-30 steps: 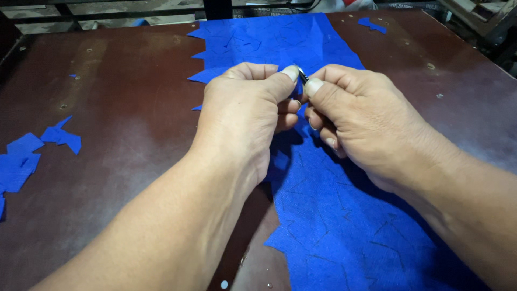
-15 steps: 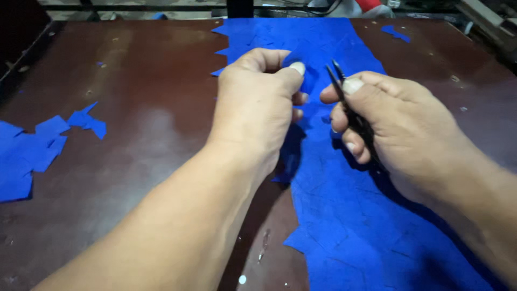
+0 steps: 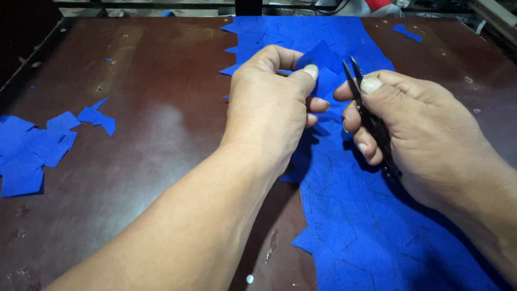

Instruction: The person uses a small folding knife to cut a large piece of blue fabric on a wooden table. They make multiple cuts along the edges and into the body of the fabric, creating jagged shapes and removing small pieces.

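My left hand (image 3: 269,102) pinches a small blue piece (image 3: 321,58) lifted off the blue fabric strip (image 3: 355,226) on the counter (image 3: 151,151), my right hand (image 3: 409,124) grips small snips (image 3: 366,108) — a pile of cut pieces (image 3: 37,145) lies at left, much marked strip uncut.

Both forearms reach forward, left hand (image 3: 269,108) pinching with thumb and fingers, right hand (image 3: 420,129) curled in a closed grip.
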